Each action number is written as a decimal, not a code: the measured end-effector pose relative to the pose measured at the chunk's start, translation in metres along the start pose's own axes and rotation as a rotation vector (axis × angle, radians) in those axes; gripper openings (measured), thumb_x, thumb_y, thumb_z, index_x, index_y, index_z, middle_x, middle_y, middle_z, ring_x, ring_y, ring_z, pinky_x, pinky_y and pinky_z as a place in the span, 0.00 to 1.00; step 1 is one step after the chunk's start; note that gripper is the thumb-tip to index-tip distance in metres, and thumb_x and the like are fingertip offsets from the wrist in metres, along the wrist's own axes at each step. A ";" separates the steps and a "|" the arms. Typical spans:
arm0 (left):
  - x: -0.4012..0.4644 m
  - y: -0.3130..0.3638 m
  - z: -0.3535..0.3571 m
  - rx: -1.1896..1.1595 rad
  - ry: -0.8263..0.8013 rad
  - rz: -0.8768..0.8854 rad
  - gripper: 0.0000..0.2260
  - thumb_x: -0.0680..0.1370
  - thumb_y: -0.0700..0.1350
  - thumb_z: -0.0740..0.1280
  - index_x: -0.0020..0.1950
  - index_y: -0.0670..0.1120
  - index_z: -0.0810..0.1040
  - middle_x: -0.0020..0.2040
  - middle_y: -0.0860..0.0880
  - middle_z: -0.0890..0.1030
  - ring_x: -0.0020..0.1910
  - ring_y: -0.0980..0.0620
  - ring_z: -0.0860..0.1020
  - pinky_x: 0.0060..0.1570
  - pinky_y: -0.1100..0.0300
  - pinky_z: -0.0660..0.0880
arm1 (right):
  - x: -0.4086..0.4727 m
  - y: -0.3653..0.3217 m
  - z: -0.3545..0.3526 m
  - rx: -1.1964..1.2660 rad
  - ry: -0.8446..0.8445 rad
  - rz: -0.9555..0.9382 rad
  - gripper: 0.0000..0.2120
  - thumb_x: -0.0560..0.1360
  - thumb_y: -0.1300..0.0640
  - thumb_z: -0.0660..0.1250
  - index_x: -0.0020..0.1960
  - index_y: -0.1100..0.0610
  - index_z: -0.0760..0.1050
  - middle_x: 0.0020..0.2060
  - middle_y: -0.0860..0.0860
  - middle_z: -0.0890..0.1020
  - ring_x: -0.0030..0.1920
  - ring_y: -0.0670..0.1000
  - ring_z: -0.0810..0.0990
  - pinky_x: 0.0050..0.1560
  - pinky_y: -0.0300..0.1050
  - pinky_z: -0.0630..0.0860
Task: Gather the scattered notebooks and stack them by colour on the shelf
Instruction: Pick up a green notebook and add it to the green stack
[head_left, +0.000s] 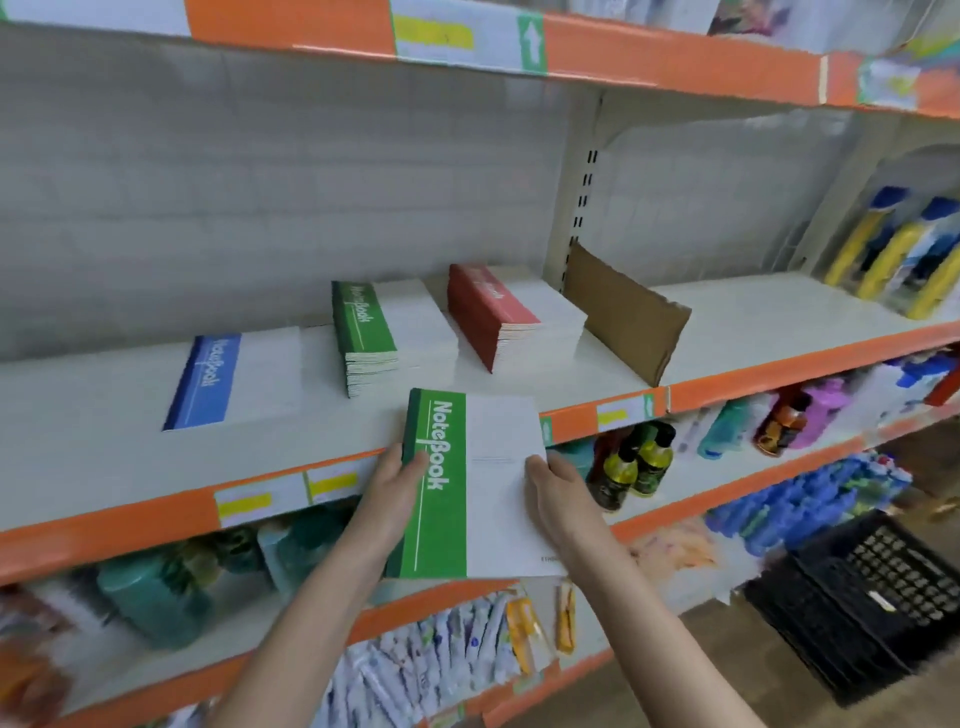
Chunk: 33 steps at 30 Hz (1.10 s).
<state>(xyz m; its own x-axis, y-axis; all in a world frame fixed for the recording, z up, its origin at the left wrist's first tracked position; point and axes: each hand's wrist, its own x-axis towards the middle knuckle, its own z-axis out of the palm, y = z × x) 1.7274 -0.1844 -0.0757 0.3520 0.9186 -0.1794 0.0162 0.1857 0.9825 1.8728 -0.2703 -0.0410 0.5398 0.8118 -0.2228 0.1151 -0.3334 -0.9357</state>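
Note:
A green-and-white notebook (467, 478) is held in front of the shelf edge. My left hand (395, 488) grips its green spine side and my right hand (558, 493) grips its white right edge. On the cream shelf (104, 447) behind it stand three piles: a low blue notebook pile (228, 379) at left, a tall green stack (374, 332) in the middle, and a tall red stack (498, 317) to the right. The held notebook hovers just below and in front of the green stack.
A brown cardboard piece (623, 317) leans as a divider right of the red stack. Yellow-and-blue packs (904, 260) fill the shelf's far right. Bottles (634, 462) and packets line the lower shelves. A black plastic crate (862, 597) sits on the floor at right.

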 end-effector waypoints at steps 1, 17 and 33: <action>-0.003 0.001 0.000 -0.012 0.034 -0.004 0.08 0.82 0.46 0.58 0.60 0.51 0.73 0.44 0.60 0.80 0.35 0.67 0.79 0.29 0.71 0.73 | 0.005 -0.001 -0.001 -0.011 -0.031 -0.012 0.08 0.80 0.58 0.53 0.48 0.59 0.69 0.41 0.55 0.72 0.40 0.51 0.71 0.38 0.43 0.64; 0.015 0.053 -0.020 -0.032 0.427 0.034 0.06 0.81 0.44 0.61 0.46 0.51 0.76 0.38 0.52 0.81 0.31 0.56 0.80 0.23 0.67 0.71 | 0.072 -0.042 0.007 0.050 -0.249 -0.223 0.14 0.81 0.58 0.55 0.51 0.62 0.78 0.48 0.58 0.83 0.48 0.57 0.81 0.45 0.46 0.76; 0.145 0.126 -0.051 0.264 0.487 0.038 0.12 0.82 0.48 0.57 0.46 0.44 0.76 0.44 0.43 0.80 0.41 0.45 0.79 0.45 0.56 0.74 | 0.205 -0.103 0.072 -0.001 -0.130 -0.352 0.10 0.80 0.60 0.56 0.47 0.58 0.76 0.36 0.49 0.75 0.34 0.46 0.71 0.33 0.39 0.66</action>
<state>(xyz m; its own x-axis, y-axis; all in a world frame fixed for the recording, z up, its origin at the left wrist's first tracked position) 1.7327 -0.0099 0.0196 -0.1158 0.9896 -0.0850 0.2683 0.1136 0.9566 1.9115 -0.0350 -0.0105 0.3566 0.9309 0.0790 0.2758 -0.0241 -0.9609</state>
